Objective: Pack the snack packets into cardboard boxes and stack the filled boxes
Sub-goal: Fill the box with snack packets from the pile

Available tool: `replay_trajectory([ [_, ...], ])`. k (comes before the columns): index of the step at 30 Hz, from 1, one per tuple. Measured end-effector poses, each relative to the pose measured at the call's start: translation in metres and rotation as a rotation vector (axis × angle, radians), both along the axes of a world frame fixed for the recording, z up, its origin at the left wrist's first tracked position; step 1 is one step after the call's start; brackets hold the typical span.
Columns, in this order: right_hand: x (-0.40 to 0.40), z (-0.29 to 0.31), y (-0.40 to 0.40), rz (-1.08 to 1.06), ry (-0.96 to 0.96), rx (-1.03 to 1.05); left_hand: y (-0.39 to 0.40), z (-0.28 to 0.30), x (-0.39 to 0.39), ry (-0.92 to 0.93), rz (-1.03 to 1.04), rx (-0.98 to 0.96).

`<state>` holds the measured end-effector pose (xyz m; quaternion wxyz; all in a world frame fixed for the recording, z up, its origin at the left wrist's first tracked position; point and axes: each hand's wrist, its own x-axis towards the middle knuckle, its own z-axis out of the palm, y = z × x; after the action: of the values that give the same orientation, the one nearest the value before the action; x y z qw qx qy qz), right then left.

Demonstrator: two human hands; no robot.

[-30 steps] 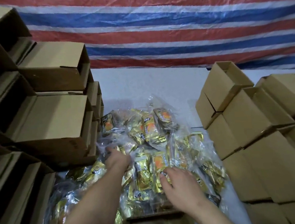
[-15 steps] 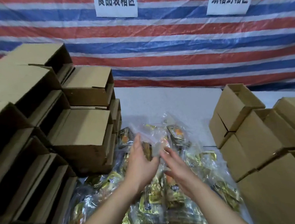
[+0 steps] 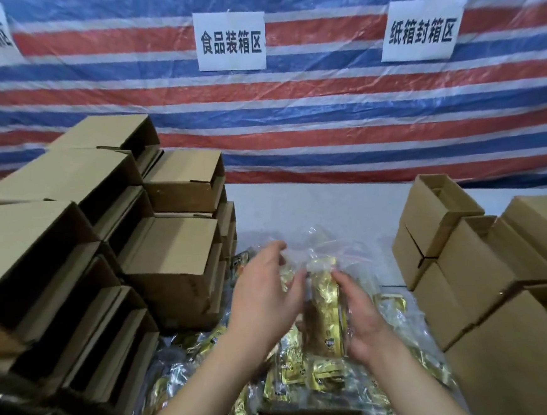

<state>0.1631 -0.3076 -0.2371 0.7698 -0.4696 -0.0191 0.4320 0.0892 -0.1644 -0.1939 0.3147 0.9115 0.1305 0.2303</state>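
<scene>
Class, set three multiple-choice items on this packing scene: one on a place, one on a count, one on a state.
1. Where do the open-ended brown cardboard boxes stand?
A left of the snack pile
B on the tarp
C under the table

2. How many white paper signs hang on the striped tarp?
A one
B three
C five

3. What are the hands doing?
A resting flat
B holding a stack of gold snack packets between them
C folding a box

Answers:
1 A, that stack rises at the left.
2 B, three signs show.
3 B, the left hand and right hand flank the gold packets, fingers against them.
</scene>
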Motion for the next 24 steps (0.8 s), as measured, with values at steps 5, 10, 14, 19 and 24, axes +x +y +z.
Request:
replay_trajectory([
  [5, -0.012, 0.000, -0.017, 0.123, -0.004, 0.009, 0.007, 0.015, 0.012, 0.005, -0.149, 0.332],
  [10, -0.023, 0.001, -0.031, 0.290, -0.018, 0.141, 0.006, 0.021, 0.017, 0.026, -0.216, -0.057],
  [14, -0.032, 0.002, -0.041, 0.465, -0.021, 0.219, 0.010, 0.017, 0.012, 0.122, -0.239, -0.306],
  [19, -0.032, 0.006, -0.042, 0.186, 0.146, 0.207, 0.018, 0.006, 0.004, 0.196, -0.226, -0.601],
  [24, -0.023, 0.007, -0.031, -0.126, 0.116, 0.059, -0.002, -0.009, -0.008, 0.197, -0.245, -0.447],
])
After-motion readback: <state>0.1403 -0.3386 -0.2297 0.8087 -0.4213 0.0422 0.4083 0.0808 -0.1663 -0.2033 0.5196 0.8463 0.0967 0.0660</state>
